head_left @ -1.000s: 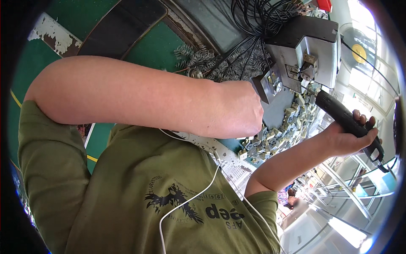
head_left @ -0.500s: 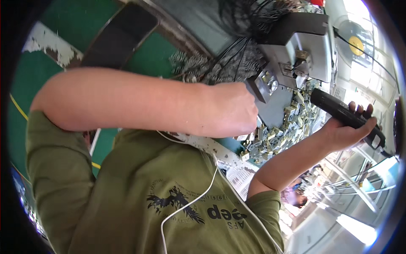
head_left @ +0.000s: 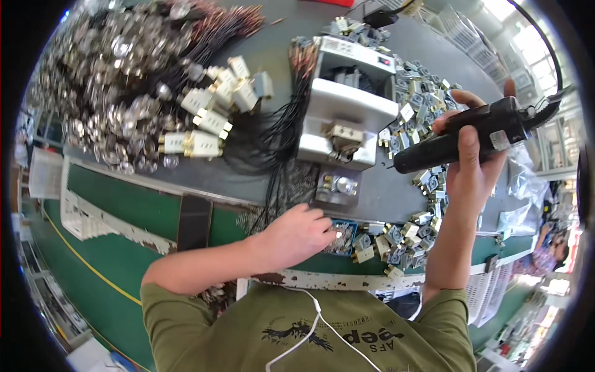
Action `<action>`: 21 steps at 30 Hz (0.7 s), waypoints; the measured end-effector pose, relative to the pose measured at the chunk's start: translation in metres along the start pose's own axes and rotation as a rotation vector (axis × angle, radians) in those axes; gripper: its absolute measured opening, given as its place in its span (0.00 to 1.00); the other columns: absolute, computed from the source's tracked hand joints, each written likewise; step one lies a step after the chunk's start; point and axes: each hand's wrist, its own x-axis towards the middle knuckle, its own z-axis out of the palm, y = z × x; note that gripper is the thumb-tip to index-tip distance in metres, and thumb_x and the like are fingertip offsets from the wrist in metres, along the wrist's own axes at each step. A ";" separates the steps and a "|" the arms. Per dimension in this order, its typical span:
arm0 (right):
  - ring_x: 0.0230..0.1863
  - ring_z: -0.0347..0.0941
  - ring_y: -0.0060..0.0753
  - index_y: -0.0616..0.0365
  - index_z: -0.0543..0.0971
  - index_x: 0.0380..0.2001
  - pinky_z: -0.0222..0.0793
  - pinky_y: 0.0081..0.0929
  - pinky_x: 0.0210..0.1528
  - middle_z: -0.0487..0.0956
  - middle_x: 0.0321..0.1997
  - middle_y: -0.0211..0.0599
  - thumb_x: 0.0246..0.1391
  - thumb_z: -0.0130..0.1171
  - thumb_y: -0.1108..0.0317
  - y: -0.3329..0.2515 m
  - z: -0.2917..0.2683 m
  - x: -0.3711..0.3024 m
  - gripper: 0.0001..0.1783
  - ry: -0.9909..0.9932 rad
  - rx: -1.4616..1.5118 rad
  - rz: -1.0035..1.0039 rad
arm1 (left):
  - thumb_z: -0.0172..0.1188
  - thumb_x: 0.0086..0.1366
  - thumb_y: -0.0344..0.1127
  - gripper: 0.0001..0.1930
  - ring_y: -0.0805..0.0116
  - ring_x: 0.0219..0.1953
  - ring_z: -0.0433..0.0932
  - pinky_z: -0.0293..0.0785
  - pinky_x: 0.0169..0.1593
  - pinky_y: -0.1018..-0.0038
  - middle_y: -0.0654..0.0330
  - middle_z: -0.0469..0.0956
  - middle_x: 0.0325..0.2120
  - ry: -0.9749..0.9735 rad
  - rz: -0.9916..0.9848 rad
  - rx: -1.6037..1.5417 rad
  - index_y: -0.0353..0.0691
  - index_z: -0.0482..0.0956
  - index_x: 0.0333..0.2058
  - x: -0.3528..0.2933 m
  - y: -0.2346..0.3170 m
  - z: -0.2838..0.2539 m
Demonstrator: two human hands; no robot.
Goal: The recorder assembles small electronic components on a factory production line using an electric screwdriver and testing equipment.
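Note:
My right hand (head_left: 469, 164) is wrapped round a black electric screwdriver (head_left: 431, 149), its tip angled down to the left above the bench. At the bench's near edge my left hand (head_left: 296, 235) is closed, fingertips together beside a small blue tray (head_left: 353, 232) of tiny metal parts; what they pinch, if anything, is too small to make out. Beyond that hand sits a dark block with a round metal piece (head_left: 339, 185). Behind the block, a silver metal machine (head_left: 344, 99) carries a pale block-shaped part (head_left: 347, 133) in its front.
Grey and cream plug-like pieces (head_left: 403, 239) are heaped on the right. Black wires (head_left: 263, 142) trail left of the machine, near several cream blocks (head_left: 211, 121) and a pile of clear shiny parts (head_left: 105, 93). A cable (head_left: 548, 46) rises from the screwdriver. Green floor (head_left: 118, 248) lies below left.
The view has swung, showing more of the bench. My left forearm, which crossed the middle of the picture, is now lower, its hand by the blue tray. The right hand keeps the screwdriver.

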 end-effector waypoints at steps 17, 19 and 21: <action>0.37 0.79 0.31 0.61 0.35 0.77 0.77 0.21 0.37 0.74 0.56 0.57 0.46 0.77 0.40 0.002 -0.045 0.021 0.74 -0.054 -0.211 0.155 | 0.63 0.57 0.23 0.19 0.61 0.46 0.80 0.75 0.49 0.65 0.60 0.81 0.43 0.369 -0.124 0.012 0.46 0.83 0.48 0.044 -0.038 -0.112; 0.38 0.79 0.31 0.61 0.35 0.77 0.76 0.21 0.38 0.73 0.57 0.57 0.48 0.76 0.40 0.008 -0.055 0.017 0.74 -0.070 -0.211 0.154 | 0.60 0.59 0.21 0.21 0.55 0.50 0.79 0.74 0.55 0.62 0.54 0.80 0.48 0.492 -0.142 0.198 0.42 0.82 0.51 0.082 -0.071 -0.137; 0.39 0.78 0.30 0.61 0.34 0.77 0.76 0.22 0.39 0.73 0.58 0.57 0.51 0.74 0.40 0.011 -0.055 0.021 0.72 -0.071 -0.219 0.139 | 0.54 0.63 0.21 0.22 0.52 0.55 0.77 0.72 0.60 0.60 0.52 0.79 0.52 0.465 -0.167 0.286 0.42 0.80 0.55 0.122 -0.109 -0.144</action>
